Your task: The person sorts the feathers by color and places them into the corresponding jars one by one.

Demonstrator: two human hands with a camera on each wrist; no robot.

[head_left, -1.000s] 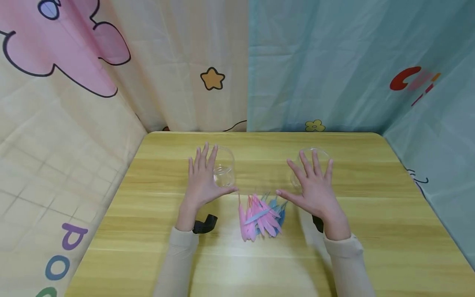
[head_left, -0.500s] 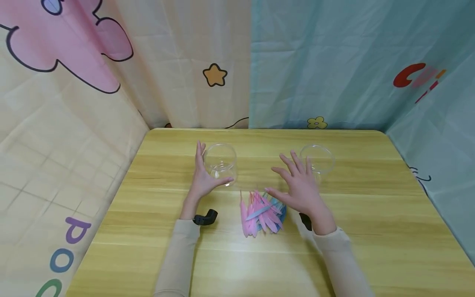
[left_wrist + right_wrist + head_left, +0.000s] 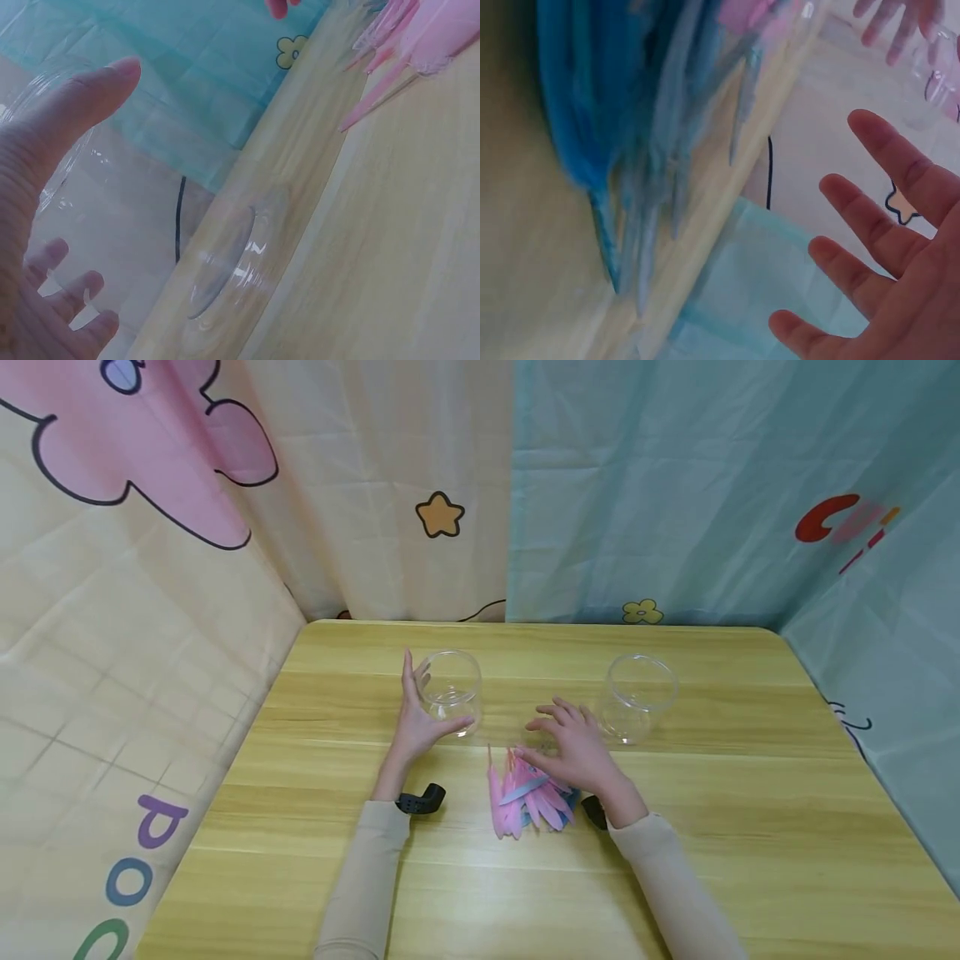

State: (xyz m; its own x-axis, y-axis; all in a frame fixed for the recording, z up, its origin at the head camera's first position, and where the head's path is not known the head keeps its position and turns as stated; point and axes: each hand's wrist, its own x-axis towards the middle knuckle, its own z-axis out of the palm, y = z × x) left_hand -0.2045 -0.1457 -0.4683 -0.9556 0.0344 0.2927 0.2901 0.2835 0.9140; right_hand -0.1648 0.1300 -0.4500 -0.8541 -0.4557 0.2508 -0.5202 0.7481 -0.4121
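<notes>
My left hand (image 3: 417, 725) stands on edge against the left side of a clear plastic jar (image 3: 452, 687). Its fingers point up beside the jar and its thumb (image 3: 82, 105) reaches across the front of the base (image 3: 225, 262). My right hand (image 3: 570, 747) hovers low over a pile of pink and blue feathers (image 3: 525, 797), with its fingers (image 3: 885, 217) spread and loosely bent and nothing held. A second clear jar (image 3: 637, 695) stands free to the right of that hand. In the right wrist view the blue feathers (image 3: 615, 112) are blurred.
The wooden table (image 3: 750, 827) is enclosed by cartoon-print curtains, cream (image 3: 150, 610) on the left and teal (image 3: 675, 485) behind and on the right. Black wrist-camera mounts (image 3: 420, 799) sit by both cuffs. Bare tabletop lies in front of and to the right of the feathers.
My left hand turned from flat to edge-on against the left jar. My right hand left the right jar, moved left and down over the feathers, and its fingers bent.
</notes>
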